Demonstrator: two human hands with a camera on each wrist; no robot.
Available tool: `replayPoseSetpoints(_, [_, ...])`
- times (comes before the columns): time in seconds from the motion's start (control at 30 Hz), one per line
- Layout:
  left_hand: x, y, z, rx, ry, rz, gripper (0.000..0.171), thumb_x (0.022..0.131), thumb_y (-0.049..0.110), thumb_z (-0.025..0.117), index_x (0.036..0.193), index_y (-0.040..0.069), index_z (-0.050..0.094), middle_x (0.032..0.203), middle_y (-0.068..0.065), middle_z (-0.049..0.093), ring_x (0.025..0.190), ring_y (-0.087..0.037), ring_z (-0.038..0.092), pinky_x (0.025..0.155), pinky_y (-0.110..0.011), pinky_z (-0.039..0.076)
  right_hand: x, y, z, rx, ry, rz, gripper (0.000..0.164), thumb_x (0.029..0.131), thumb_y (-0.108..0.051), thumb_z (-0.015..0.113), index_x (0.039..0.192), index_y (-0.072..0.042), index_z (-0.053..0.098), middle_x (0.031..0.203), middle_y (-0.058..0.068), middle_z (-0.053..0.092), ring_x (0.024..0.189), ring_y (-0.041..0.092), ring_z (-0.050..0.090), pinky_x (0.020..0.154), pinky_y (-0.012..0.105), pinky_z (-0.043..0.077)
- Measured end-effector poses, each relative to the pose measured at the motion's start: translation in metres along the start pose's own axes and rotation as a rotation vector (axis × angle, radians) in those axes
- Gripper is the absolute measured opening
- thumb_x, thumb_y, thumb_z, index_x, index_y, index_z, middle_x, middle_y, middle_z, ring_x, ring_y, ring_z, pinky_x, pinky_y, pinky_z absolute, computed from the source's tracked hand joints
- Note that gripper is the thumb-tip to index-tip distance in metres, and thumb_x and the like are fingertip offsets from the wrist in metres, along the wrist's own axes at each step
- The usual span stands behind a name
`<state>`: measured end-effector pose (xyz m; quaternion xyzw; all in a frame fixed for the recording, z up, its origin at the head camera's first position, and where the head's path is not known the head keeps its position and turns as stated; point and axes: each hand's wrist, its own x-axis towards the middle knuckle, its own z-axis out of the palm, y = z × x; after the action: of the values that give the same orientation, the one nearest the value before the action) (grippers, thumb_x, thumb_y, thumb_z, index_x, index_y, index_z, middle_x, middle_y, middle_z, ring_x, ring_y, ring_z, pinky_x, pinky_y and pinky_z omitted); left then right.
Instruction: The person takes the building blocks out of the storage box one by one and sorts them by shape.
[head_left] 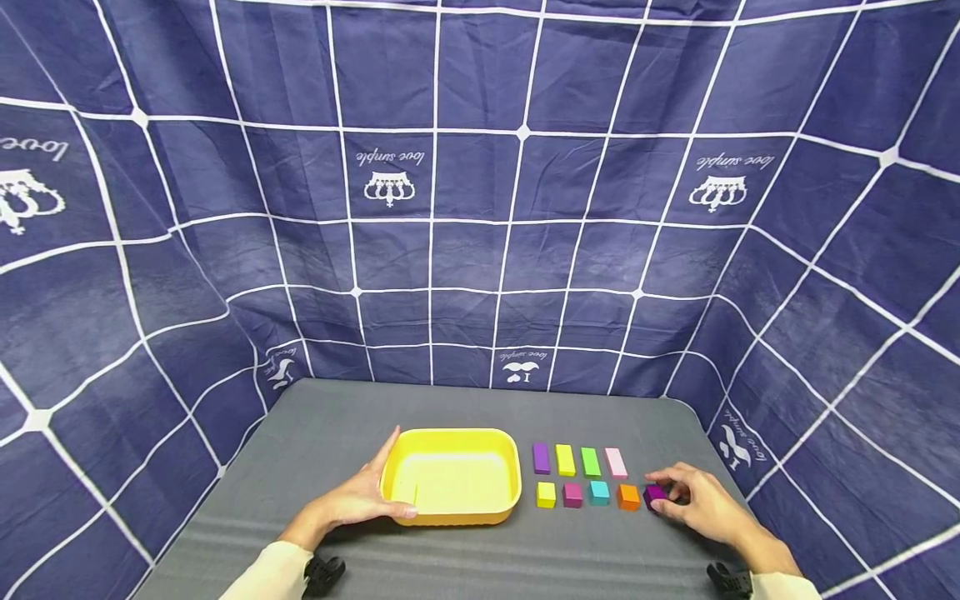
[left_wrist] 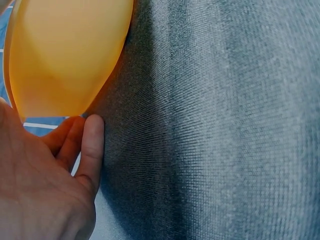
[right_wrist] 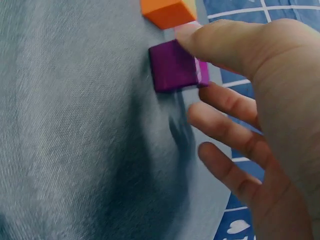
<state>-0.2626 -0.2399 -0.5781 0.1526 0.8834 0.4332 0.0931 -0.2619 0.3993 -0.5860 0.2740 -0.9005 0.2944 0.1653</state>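
Note:
A shallow yellow plastic tub (head_left: 452, 518) stands on the grey cloth. My left hand (head_left: 363, 496) holds its left end, with the thumb along the near side and the fingers spread toward the far corner. In the left wrist view, the thumb (left_wrist: 92, 135) lies against the tub's lower edge. Over at the right end of the near row of blocks, my right hand (head_left: 702, 500) pinches a dark purple cube (right_wrist: 174, 66) between thumb and index finger. The cube sits on the cloth; the other fingers (right_wrist: 225, 125) are spread beside it.
Beside the purple cube is an orange cube (head_left: 628, 497). Teal (head_left: 598, 492), magenta (head_left: 572, 495) and yellow cubes (head_left: 546, 495) continue that row leftward. Behind lie purple (head_left: 541, 458), yellow (head_left: 565, 459), green (head_left: 591, 462) and pink blocks (head_left: 616, 462). A blue gridded curtain (head_left: 472, 258) encloses the table.

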Motion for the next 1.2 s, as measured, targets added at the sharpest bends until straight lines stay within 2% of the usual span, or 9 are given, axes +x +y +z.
replayPoseSetpoints(0.13, [0.001,-0.001,-0.001,-0.024,0.001,0.018,0.155,0.082,0.035,0.108,0.188,0.011,-0.002,0.187,-0.033,0.033,0.169,-0.054,0.042,0.136,-0.07,0.037,0.01,-0.01,0.0,-0.093,0.075,-0.015,0.04,0.084,-0.014,0.105,0.12,-0.013,0.088,0.103,-0.002,0.079,0.083,0.001,0.064,0.069,0.027,0.053])
replayPoseSetpoints(0.27, [0.0,-0.002,0.0,-0.035,0.005,0.023,0.156,0.081,0.036,0.108,0.188,0.011,-0.003,0.188,-0.032,0.032,0.169,-0.051,0.043,0.136,-0.059,0.04,0.024,-0.026,-0.001,-0.154,0.109,-0.044,0.041,0.084,-0.015,0.105,0.122,-0.017,0.088,0.11,-0.004,0.08,0.089,0.006,0.068,0.075,0.03,0.057])
replayPoseSetpoints(0.47, [-0.003,0.001,0.001,-0.072,0.022,0.008,0.156,0.081,0.033,0.109,0.189,0.013,-0.001,0.191,-0.028,0.029,0.168,-0.044,0.045,0.129,-0.026,0.042,0.048,-0.056,0.005,-0.166,0.108,-0.127,0.046,0.085,-0.009,0.104,0.125,-0.023,0.087,0.118,-0.007,0.08,0.104,0.018,0.078,0.092,0.026,0.063])
replayPoseSetpoints(0.57, [-0.005,0.003,0.0,-0.053,0.039,0.004,0.155,0.08,0.035,0.109,0.189,0.013,0.002,0.19,-0.027,0.032,0.167,-0.043,0.047,0.131,-0.031,0.043,0.061,-0.069,0.01,-0.156,0.093,-0.184,0.049,0.086,-0.006,0.102,0.128,-0.024,0.087,0.122,-0.007,0.08,0.11,0.018,0.078,0.098,0.029,0.063])
replayPoseSetpoints(0.63, [-0.006,0.004,0.0,-0.031,0.043,0.0,0.155,0.08,0.037,0.11,0.189,0.013,0.002,0.19,-0.027,0.033,0.167,-0.043,0.048,0.132,-0.039,0.044,0.069,-0.078,0.014,-0.151,0.074,-0.209,0.048,0.088,-0.007,0.101,0.13,-0.025,0.086,0.124,-0.008,0.079,0.113,0.018,0.078,0.099,0.036,0.065])
replayPoseSetpoints(0.7, [-0.007,0.003,0.0,-0.023,0.038,-0.002,0.156,0.079,0.038,0.11,0.189,0.013,0.002,0.189,-0.028,0.033,0.165,-0.042,0.05,0.132,-0.04,0.045,0.076,-0.086,0.019,-0.148,0.048,-0.221,0.045,0.09,-0.009,0.1,0.131,-0.025,0.086,0.125,-0.008,0.079,0.114,0.018,0.078,0.098,0.044,0.066])
replayPoseSetpoints(0.8, [-0.008,0.002,-0.002,-0.039,0.021,-0.009,0.157,0.079,0.037,0.11,0.189,0.012,0.0,0.19,-0.027,0.032,0.165,-0.041,0.049,0.128,-0.031,0.045,0.085,-0.098,0.025,-0.14,0.003,-0.212,0.041,0.095,-0.012,0.097,0.132,-0.026,0.086,0.127,-0.01,0.078,0.117,0.018,0.077,0.099,0.049,0.066])
replayPoseSetpoints(0.93, [-0.008,0.001,-0.004,-0.075,0.001,-0.014,0.157,0.079,0.035,0.11,0.189,0.011,0.0,0.19,-0.028,0.03,0.163,-0.039,0.05,0.121,-0.02,0.045,0.095,-0.112,0.033,-0.131,-0.048,-0.195,0.039,0.099,-0.016,0.095,0.134,-0.029,0.085,0.13,-0.013,0.077,0.121,0.017,0.076,0.1,0.051,0.063])
replayPoseSetpoints(1.2, [-0.009,0.001,-0.008,-0.065,-0.012,-0.011,0.154,0.08,0.037,0.11,0.189,0.012,0.003,0.189,-0.027,0.034,0.16,-0.038,0.053,0.119,-0.022,0.048,0.111,-0.13,0.046,-0.131,-0.113,-0.23,0.039,0.1,-0.019,0.094,0.136,-0.028,0.084,0.133,-0.01,0.077,0.124,0.018,0.075,0.104,0.052,0.062])
